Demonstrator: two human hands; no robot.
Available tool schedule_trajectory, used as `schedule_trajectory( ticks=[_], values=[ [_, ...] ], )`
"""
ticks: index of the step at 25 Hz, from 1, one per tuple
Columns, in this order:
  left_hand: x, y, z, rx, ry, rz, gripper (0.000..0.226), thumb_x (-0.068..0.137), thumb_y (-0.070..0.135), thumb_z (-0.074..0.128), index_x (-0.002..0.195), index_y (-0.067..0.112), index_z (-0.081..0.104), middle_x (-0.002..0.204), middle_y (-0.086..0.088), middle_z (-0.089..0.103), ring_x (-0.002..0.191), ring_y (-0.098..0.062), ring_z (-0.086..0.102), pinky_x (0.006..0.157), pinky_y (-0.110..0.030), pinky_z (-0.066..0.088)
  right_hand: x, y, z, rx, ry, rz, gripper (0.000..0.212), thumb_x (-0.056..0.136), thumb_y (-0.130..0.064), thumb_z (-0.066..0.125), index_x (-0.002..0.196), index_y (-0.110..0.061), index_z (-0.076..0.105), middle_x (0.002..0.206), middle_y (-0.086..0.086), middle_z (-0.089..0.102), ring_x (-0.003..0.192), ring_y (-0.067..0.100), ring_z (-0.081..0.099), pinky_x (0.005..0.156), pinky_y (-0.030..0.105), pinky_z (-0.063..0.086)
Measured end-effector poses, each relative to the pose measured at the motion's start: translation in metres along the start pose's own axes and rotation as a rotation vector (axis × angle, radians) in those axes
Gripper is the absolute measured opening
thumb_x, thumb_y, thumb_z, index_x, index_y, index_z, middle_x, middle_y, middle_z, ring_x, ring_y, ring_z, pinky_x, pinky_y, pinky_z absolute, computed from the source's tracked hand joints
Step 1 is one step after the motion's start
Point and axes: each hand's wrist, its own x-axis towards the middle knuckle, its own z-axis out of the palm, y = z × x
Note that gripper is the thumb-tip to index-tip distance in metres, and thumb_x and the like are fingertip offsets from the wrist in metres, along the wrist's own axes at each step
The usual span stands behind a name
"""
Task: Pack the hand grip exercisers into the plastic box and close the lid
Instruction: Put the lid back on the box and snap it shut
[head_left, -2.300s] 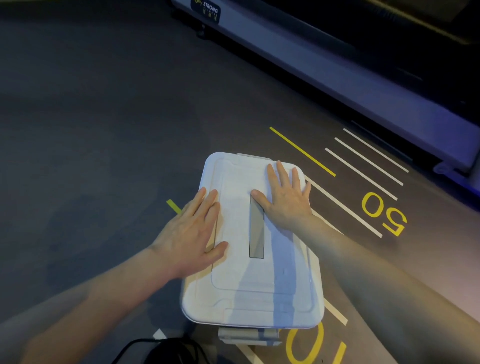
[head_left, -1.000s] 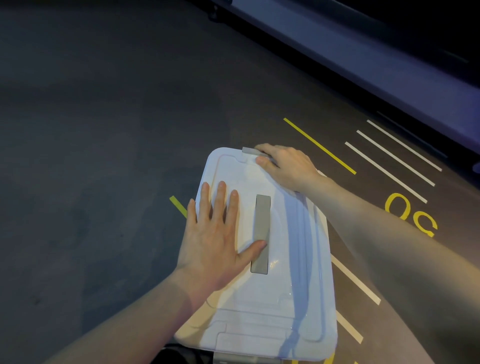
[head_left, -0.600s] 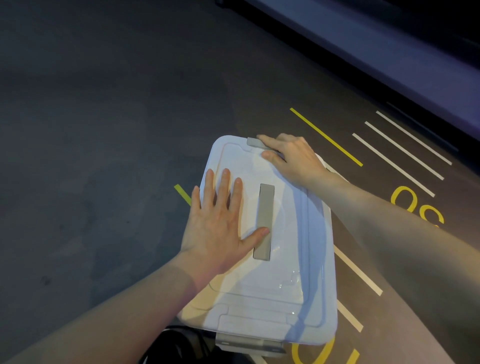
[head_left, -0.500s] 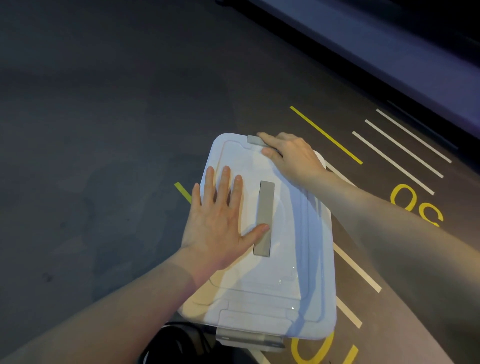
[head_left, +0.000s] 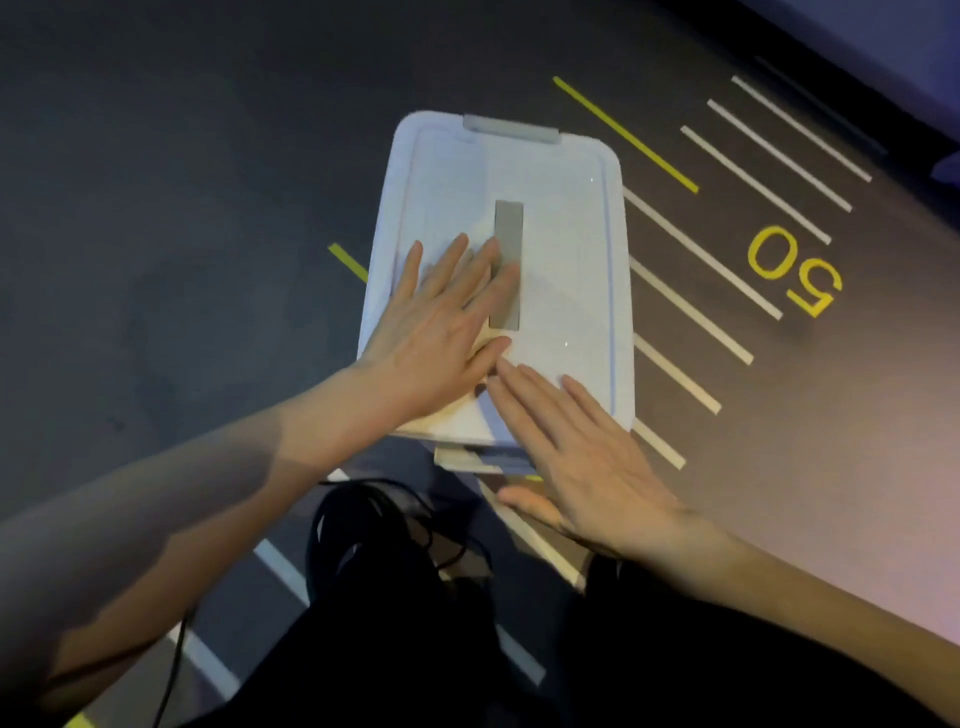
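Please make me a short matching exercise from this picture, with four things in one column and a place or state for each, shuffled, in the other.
Things:
1. left hand
2. right hand
3. far latch
4. number 50

Places or states:
A. painted in yellow on the floor, right of the box
B. grey, at the far edge of the lid
C. flat on the lid, fingers across the grey strip
D. fingers straight, over the lid's near corner

Pairs: 1-C, 2-D, 3-B, 4-A
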Motion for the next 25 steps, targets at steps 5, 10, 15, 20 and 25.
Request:
schedule_trajectory(
  ticks=[5,10,15,20,25],
  values=[
    [-0.033,0.011,-0.002,-0.052,-0.122,0.055,0.056,0.095,0.039,0.023,0.147,0.019,0.018,0.155,-0.01,0.013,0.143,-0.031,0.008,0.112,-0.051,0.009,-0.013,-0.018,0.023,-0.28,0.039,-0.026,0.067,0.09,-0.046,0.048,0.143,-0.008,0.034,0.146,0.012,0.041,0.133,0.028,0.043,0.102,0.045,0.039],
    [-0.053,0.007,-0.005,-0.077,-0.153,0.117,0.069,0.09,0.057,0.006,0.148,0.02,0.012,0.156,-0.007,0.007,0.143,-0.028,-0.001,0.114,-0.049,0.005,-0.005,-0.005,0.017,-0.047,0.249,-0.052,0.043,0.087,-0.018,0.061,0.13,-0.011,0.053,0.135,0.005,0.055,0.118,0.022,0.052,0.091,0.034,0.04],
    [-0.063,-0.004,-0.007,0.08,-0.163,0.301,0.094,0.077,0.078,0.025,0.147,0.015,0.017,0.155,-0.01,0.014,0.141,-0.034,0.006,0.109,-0.056,0.015,0.001,-0.003,0.011,0.314,0.284,0.093,0.027,0.093,-0.027,0.048,0.114,-0.016,0.062,0.122,0.003,0.058,0.109,0.019,0.047,0.085,0.033,0.041],
    [-0.062,-0.003,-0.002,0.042,-0.125,0.311,0.082,0.084,0.068,0.03,0.144,0.012,0.029,0.15,-0.011,0.029,0.138,-0.038,0.019,0.106,-0.058,0.02,-0.004,-0.004,0.016,0.229,0.246,0.336,0.055,0.093,-0.052,0.037,0.135,-0.019,0.048,0.147,0.001,0.042,0.138,0.022,0.032,0.108,0.033,0.026],
    [-0.06,-0.003,0.0,0.068,-0.101,0.326,0.076,0.088,0.064,0.025,0.138,0.009,0.038,0.144,-0.014,0.04,0.133,-0.041,0.031,0.101,-0.06,0.025,-0.002,-0.002,0.016,0.318,0.273,0.323,0.047,0.094,-0.048,0.04,0.13,-0.021,0.056,0.14,-0.007,0.05,0.135,0.017,0.038,0.106,0.03,0.032]
  ],
)
